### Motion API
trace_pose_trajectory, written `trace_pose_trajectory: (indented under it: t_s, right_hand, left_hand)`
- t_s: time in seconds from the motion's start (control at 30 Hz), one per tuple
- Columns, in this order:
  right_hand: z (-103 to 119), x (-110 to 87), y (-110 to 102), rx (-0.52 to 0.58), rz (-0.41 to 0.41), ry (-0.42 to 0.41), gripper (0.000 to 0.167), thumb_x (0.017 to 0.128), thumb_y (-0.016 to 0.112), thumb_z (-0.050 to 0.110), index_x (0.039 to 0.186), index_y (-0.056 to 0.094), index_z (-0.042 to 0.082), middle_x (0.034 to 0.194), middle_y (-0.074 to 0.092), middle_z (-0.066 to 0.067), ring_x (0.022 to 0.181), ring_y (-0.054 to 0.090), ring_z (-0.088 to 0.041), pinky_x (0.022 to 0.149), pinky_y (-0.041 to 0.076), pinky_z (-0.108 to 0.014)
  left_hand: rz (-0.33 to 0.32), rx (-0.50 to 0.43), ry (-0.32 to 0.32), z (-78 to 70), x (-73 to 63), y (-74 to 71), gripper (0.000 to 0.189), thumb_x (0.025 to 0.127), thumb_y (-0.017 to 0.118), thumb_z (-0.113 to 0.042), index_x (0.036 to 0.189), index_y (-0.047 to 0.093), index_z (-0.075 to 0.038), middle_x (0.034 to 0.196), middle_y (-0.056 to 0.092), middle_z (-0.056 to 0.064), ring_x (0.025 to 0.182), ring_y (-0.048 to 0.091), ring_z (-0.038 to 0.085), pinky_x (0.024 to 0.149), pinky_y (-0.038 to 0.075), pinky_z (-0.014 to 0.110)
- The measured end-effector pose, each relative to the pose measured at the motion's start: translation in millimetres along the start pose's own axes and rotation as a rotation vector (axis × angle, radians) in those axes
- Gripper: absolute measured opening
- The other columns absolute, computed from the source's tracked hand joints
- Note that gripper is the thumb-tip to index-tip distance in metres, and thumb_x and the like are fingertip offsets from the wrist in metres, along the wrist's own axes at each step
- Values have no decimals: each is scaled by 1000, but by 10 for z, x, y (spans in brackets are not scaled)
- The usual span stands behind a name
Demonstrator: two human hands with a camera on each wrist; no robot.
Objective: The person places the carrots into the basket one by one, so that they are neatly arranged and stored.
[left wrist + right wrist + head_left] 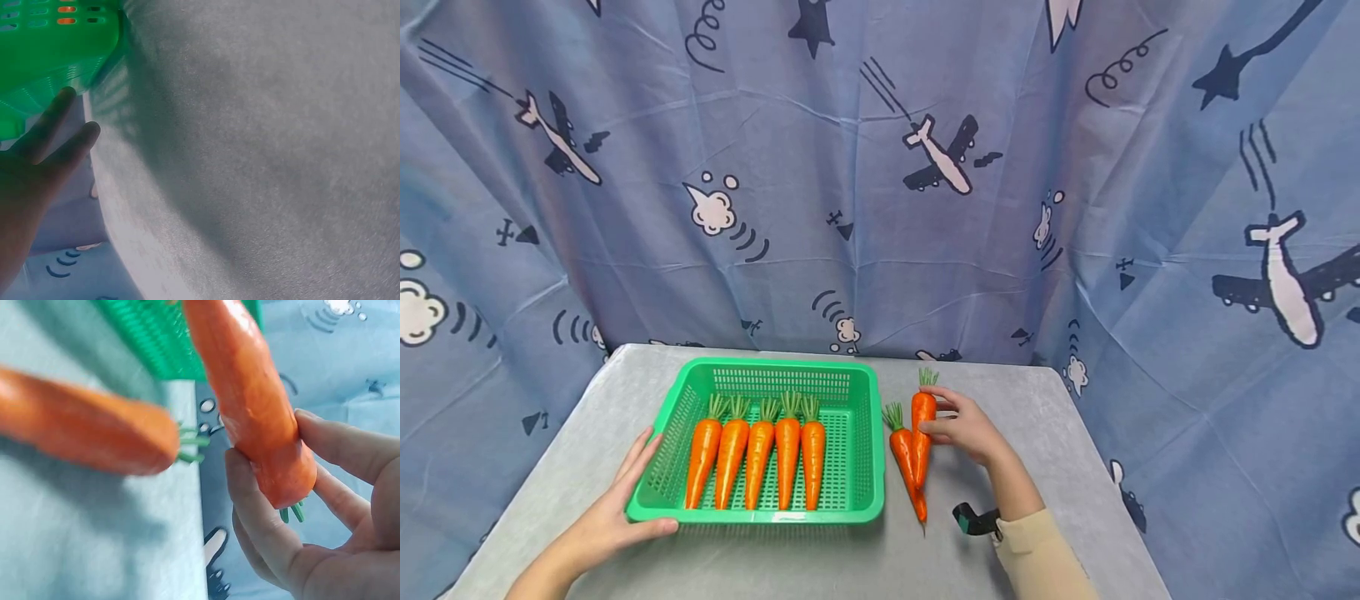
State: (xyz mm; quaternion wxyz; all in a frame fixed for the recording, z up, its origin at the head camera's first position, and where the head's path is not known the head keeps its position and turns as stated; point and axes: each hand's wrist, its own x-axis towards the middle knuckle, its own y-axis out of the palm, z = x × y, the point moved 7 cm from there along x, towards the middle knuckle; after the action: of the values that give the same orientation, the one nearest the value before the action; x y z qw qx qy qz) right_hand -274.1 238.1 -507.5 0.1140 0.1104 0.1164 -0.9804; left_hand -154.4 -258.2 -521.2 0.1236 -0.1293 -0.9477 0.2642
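Observation:
My right hand [964, 427] pinches an orange carrot [922, 433] near its leafy end, between thumb and fingers. In the right wrist view this carrot [253, 400] is raised off the table. Another carrot [904, 458] lies on the table, between the held one and the basket, its tip toward the front. A green plastic basket [880, 442] holds several carrots [762, 454] side by side, tops pointing to the back. With fingers spread and fairly straight, my left hand [617, 508] touches the basket's left side and front-left corner. In the left wrist view, part of that hand is cut off.
The table [790, 567] has a light grey surface. Behind and beside it hangs a blue curtain [850, 208] printed with planes and clouds. A dark strap with a small device [976, 520] sits at the right wrist.

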Motion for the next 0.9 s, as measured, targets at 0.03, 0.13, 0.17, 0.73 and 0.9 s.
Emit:
trace_pose_trajectory:
  t_s: [0.03,0.13,0.17,0.73,0.9]
  right_hand:
    - [41,-8,26,1,11,-8,67,86,77,4,147,52,16,146,41,-28,112,63,-34,84,58,-43]
    - [159,-31,97,5,27,-20,66,87,77,7,147,52,18,147,41,-27,115,61,-35,86,58,-44]
    - [198,-37,120,0,31,-27,66,88,77,8,148,52,19,147,41,-26,115,61,-35,86,58,-44]
    - [691,-57,731,-11,130,-97,66,88,77,7,148,52,16,136,50,-25,101,67,-28,84,58,-49]
    - [684,-28,892,-25,139,-84,65,85,80,4,144,56,17,129,52,-22,98,65,-28,77,60,-41]
  left_hand:
    - [1,2,0,-1,0,0,114,78,84,-9,164,10,-20,170,-10,4,144,-2,-11,95,16,1]
    - [4,18,-8,0,-4,1,113,79,84,-11,164,10,-21,170,-9,7,143,-2,-12,95,17,2]
    - [4,22,-9,0,-4,0,113,79,84,-11,164,10,-21,170,-9,7,143,-2,-12,96,17,2]
    - [-6,11,9,-35,6,-12,114,77,84,-9,164,11,-18,170,-9,9,144,-2,-11,94,16,0]
    - [-7,3,8,-46,2,-3,113,77,84,-9,164,11,-18,170,-9,7,143,-1,-11,94,17,0]
